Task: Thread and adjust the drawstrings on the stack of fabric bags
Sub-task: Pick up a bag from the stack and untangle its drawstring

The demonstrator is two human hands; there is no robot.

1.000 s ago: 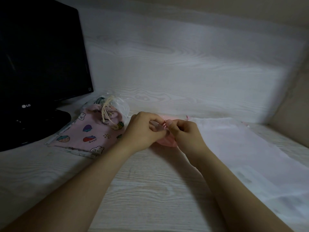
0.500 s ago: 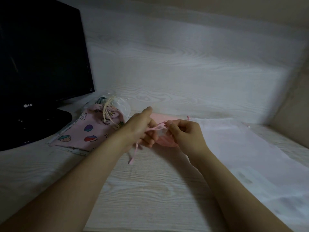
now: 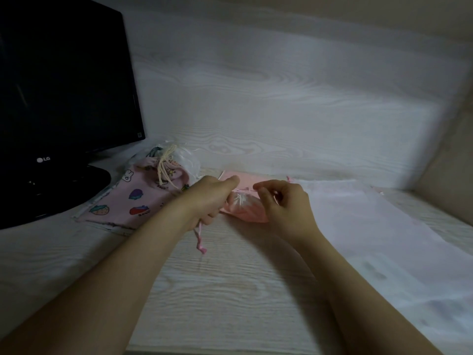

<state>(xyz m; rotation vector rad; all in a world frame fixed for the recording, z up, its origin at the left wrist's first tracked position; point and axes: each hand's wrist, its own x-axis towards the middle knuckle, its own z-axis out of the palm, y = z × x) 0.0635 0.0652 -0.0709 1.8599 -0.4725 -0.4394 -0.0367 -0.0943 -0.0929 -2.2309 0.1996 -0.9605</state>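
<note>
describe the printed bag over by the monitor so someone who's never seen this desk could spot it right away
Start at the black LG monitor on the left of the pale wood-grain desk. Just right of its base lies a pink fabric drawstring pouch, partly in clear plastic wrap. Unlike the plain pink pouch between the hands and the white sheet to the right, it is printed with strawberries and rabbits and tied with a cream cord.

Hands drawn apart, cord pulled out
The left hand (image 3: 210,198) has slid toward the bench's left edge, dragging the pink drawstring (image 3: 200,240) longer; the pink bag (image 3: 245,208) is now puckered.
</note>
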